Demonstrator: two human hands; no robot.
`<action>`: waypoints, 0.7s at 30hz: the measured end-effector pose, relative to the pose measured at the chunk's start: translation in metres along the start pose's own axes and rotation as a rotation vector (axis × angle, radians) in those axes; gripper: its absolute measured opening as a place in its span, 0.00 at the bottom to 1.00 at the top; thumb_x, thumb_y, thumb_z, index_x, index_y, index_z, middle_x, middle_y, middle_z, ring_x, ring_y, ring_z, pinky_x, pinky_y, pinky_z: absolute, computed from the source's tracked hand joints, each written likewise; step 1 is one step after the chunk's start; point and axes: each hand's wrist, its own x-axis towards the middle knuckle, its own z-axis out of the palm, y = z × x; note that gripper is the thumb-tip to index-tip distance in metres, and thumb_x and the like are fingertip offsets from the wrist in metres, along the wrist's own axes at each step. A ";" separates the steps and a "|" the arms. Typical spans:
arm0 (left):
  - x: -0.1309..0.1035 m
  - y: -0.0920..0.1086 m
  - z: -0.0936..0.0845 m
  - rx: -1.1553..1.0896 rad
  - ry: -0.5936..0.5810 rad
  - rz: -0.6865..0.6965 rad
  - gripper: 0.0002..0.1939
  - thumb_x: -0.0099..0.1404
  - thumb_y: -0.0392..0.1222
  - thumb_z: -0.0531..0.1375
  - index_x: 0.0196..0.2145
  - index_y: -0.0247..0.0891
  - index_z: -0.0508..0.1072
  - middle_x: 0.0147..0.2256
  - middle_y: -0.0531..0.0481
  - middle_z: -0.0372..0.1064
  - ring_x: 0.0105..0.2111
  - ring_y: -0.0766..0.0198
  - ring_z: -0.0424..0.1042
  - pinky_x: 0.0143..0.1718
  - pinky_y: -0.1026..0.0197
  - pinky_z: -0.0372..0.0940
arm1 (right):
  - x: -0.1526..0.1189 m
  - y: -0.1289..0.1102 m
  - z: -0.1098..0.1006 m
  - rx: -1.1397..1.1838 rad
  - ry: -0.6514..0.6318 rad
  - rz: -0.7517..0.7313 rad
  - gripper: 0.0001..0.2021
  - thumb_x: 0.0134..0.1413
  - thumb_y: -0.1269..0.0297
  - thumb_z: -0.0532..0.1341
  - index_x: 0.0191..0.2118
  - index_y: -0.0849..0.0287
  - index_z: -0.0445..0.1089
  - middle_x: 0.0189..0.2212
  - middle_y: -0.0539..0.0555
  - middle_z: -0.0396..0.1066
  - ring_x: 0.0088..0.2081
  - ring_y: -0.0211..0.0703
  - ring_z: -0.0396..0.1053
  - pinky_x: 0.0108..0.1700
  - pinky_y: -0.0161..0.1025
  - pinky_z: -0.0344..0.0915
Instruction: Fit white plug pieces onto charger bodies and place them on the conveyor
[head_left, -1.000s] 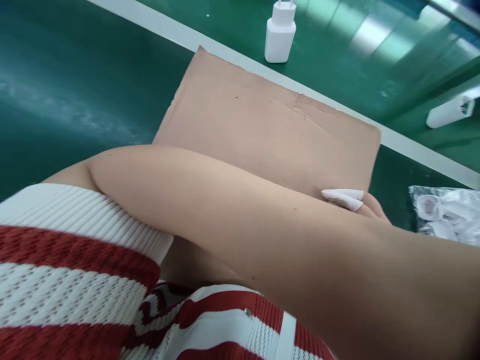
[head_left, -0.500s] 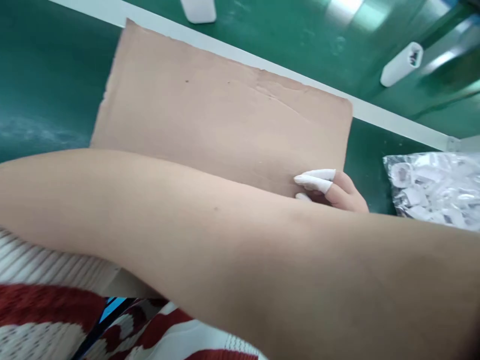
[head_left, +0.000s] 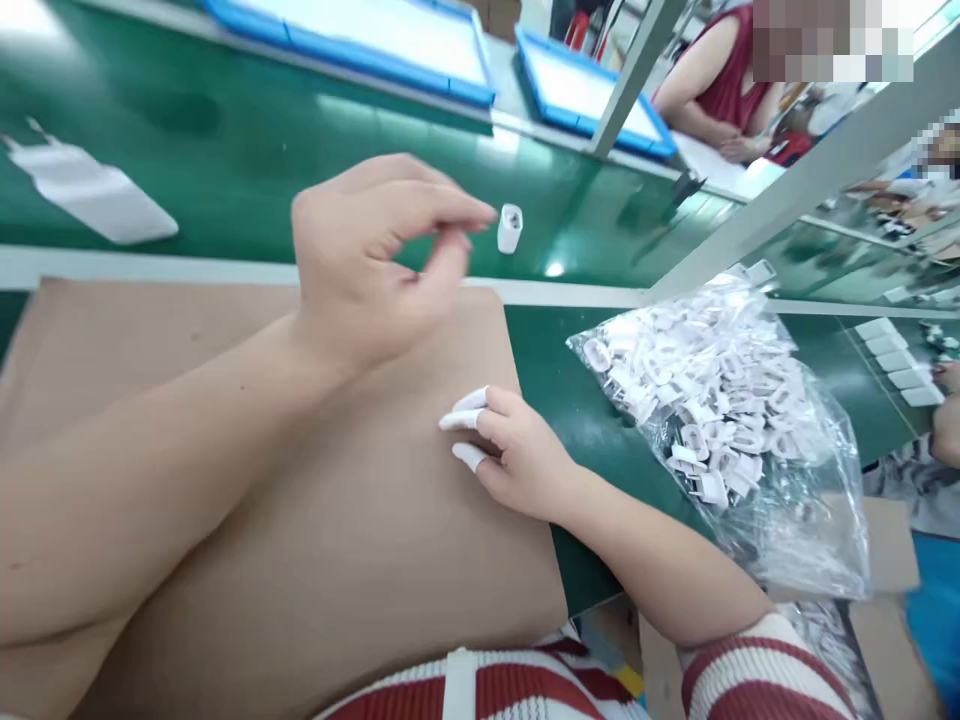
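Observation:
My left hand [head_left: 382,260] hovers over the far edge of a brown cardboard sheet [head_left: 375,520]. Its fingers are curled, with a small gap between index finger and thumb and nothing visible in it. Just beyond the fingertips, a small white plastic housing [head_left: 510,229] stands on the green surface. White covers sit on the fingertips of my right hand [head_left: 517,450], which is over the right part of the cardboard, fingers bent and apart, holding nothing visible. At the far left, a white plug-like piece [head_left: 97,195] with pins lies on the green surface.
A clear bag [head_left: 705,400] of white plastic parts lies right of the cardboard. White pieces [head_left: 896,360] stand in a row at the far right. Blue-edged trays [head_left: 360,45] and a person [head_left: 724,80] are across the line. A metal post [head_left: 637,75] rises there.
The view has swung to the right and up. My left arm no longer crosses in front of my right hand, and my left hand now shows near the white housing. The bag shows more fully.

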 end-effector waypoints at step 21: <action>0.080 -0.031 0.029 0.208 -0.179 -0.388 0.54 0.62 0.67 0.62 0.68 0.18 0.55 0.66 0.25 0.57 0.65 0.29 0.55 0.60 0.36 0.61 | -0.129 0.005 -0.130 -0.508 0.564 0.980 0.12 0.63 0.69 0.58 0.47 0.56 0.76 0.42 0.55 0.77 0.42 0.48 0.73 0.40 0.41 0.65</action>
